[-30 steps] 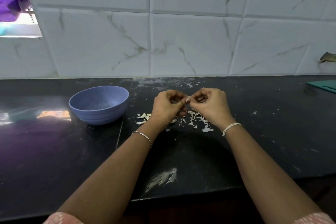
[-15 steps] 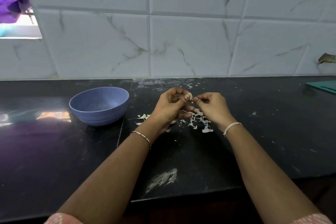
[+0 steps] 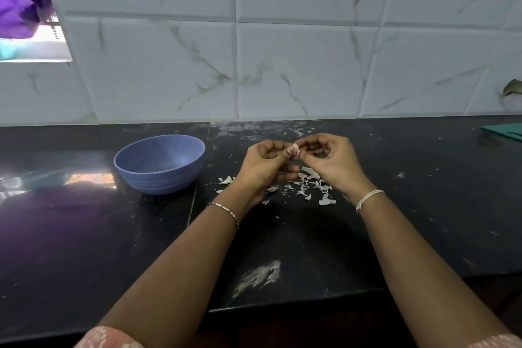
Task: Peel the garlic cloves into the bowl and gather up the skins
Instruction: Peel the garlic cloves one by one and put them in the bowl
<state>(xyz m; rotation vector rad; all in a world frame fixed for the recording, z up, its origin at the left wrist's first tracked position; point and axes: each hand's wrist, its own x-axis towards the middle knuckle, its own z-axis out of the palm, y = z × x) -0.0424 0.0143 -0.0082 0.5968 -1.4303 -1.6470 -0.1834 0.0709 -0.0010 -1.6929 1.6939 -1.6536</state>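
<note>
A small garlic clove (image 3: 295, 149) with pale skin is held between both hands above the black counter. My left hand (image 3: 264, 167) pinches it from the left with curled fingers. My right hand (image 3: 329, 162) pinches the skin at its top from the right. Loose white garlic skins (image 3: 309, 183) lie scattered on the counter under and between my hands. A blue bowl (image 3: 159, 162) stands to the left of my hands; little of its contents shows.
The black counter (image 3: 282, 234) ends at a front edge near my elbows, with a white smear (image 3: 258, 277) on it. A tiled wall stands behind. A teal board (image 3: 505, 130) lies at the far right edge. A window opening is at the upper left.
Both hands stay together on the clove. The right hand's fingers have shifted on the skin at the clove's top. The bowl and the skins on the counter lie as before.
</note>
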